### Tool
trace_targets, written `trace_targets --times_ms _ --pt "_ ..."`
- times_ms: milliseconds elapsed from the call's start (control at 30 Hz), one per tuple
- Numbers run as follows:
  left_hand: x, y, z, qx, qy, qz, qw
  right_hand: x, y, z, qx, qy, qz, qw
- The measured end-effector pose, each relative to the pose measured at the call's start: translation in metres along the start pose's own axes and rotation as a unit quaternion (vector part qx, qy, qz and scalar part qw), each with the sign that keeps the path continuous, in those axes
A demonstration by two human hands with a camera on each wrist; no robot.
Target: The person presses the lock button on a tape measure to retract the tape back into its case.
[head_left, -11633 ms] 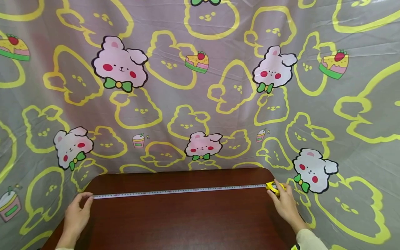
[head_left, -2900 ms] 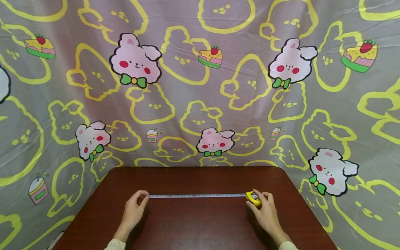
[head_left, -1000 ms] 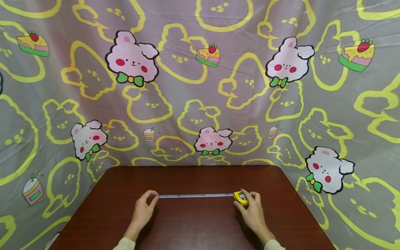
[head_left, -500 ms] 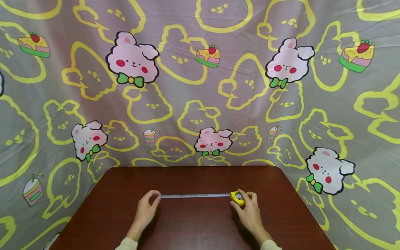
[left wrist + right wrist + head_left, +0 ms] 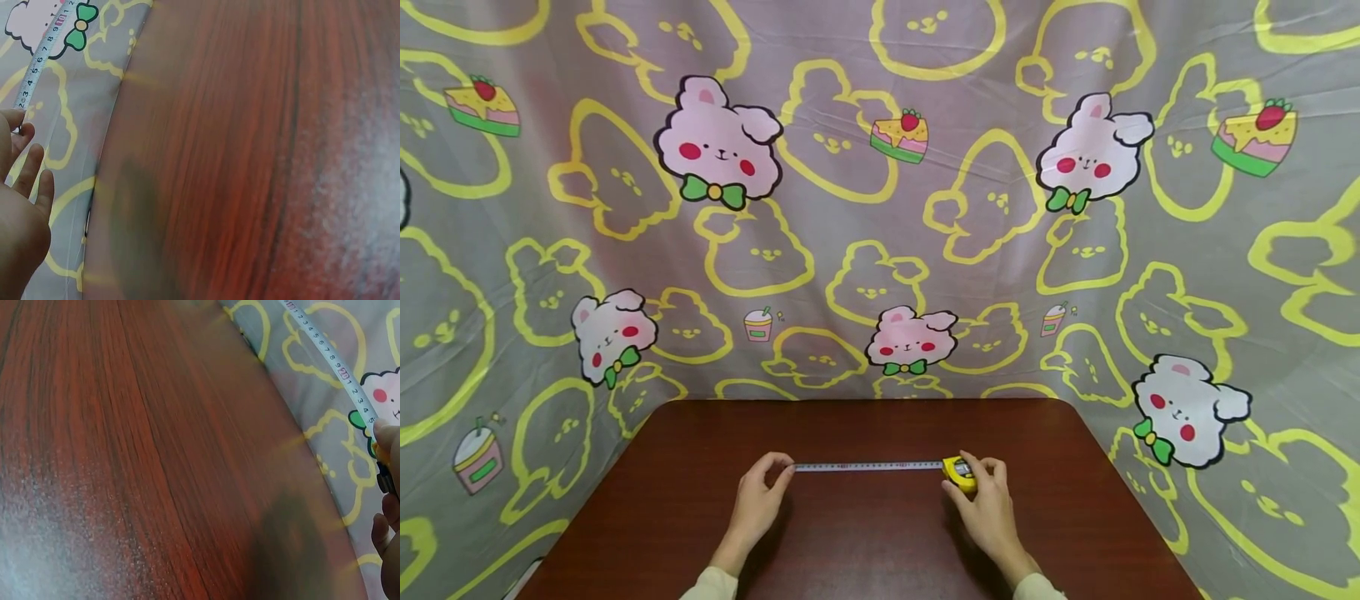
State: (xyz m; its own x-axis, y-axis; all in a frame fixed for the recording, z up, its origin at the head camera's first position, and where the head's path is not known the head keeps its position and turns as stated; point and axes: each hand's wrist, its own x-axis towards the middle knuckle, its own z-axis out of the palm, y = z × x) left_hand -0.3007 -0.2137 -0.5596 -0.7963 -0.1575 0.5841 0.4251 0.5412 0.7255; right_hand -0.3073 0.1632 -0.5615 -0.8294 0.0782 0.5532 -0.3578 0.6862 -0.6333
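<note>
My right hand [image 5: 988, 504] grips a yellow tape measure [image 5: 959, 474] above the table, to the right of centre in the head view. From its case a white blade [image 5: 868, 467] with black and red numbers runs level to the left. Between thumb and forefinger, my left hand [image 5: 758, 500] pinches the blade's free end. In the left wrist view the low numbers of the blade [image 5: 39, 59] show beside the left fingers. The right wrist view has the blade [image 5: 337, 365] marked up to about 25 at the right thumb; most of the case is hidden there.
Both hands are over a dark reddish-brown wooden table [image 5: 865, 550] with rounded far corners. A grey curtain [image 5: 820, 225] printed with yellow outlines and white rabbits hangs behind it and along both sides, close to the table's edges.
Both hands have come closer together over the last seconds, and the stretch of blade between them has become much shorter. In the last half second the right hand has moved slightly left, the left slightly right.
</note>
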Motion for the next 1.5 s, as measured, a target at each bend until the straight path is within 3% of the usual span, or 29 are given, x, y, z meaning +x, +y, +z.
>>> trace_targets --times_ms 533,833,1500 --pt "0.001 0.002 0.003 -0.008 -0.005 -0.007 0.9999 -0.002 -0.005 0.001 -0.007 0.015 0.003 1.000" --pt "0.001 0.002 0.008 -0.013 -0.013 -0.010 0.9998 -0.003 -0.008 0.003 -0.003 0.002 0.010 1.000" --pt "0.002 0.007 0.017 -0.014 -0.017 0.003 0.9997 -0.002 -0.017 0.013 0.001 0.001 0.007 1.000"
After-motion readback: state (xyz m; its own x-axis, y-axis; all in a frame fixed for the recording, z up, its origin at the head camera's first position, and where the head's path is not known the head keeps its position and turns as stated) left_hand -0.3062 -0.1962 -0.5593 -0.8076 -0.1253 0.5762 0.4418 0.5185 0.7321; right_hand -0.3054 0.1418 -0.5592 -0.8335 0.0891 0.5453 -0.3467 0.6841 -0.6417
